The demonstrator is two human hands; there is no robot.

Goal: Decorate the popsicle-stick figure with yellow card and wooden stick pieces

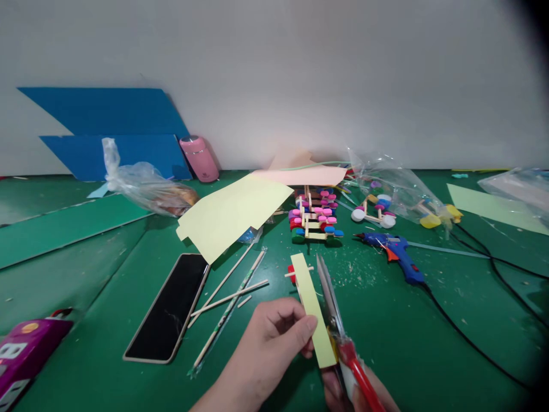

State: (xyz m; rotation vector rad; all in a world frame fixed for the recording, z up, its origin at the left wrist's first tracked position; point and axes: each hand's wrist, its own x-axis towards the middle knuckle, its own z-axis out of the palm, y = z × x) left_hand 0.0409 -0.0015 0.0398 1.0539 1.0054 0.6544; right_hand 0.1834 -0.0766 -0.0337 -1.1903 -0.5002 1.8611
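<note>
My left hand (pixel 278 337) pinches a narrow strip of pale yellow paper (pixel 312 309) between thumb and fingers. To its right, my right hand (pixel 381 395) is wrapped round the red-handled scissors (pixel 332 297), mostly hidden by the handles. The blades point away from me, beside the strip and apart from its far end. Behind the strip's upper part show a red round piece (pixel 292 274) and a thin wooden stick end. Several small stick cars with coloured wheels (pixel 315 217) stand beyond my hands. A big cut sheet of yellow paper (pixel 235 212) lies to their left.
A blue hot glue gun (pixel 397 252) lies right with its black cord trailing. A phone (pixel 169 309) and several wooden sticks (pixel 229 297) lie left. Further out are a purple power strip (pixel 30 355), a pink bottle (pixel 200 160), a plastic bag (pixel 146 183) and blue boards (pixel 120 111).
</note>
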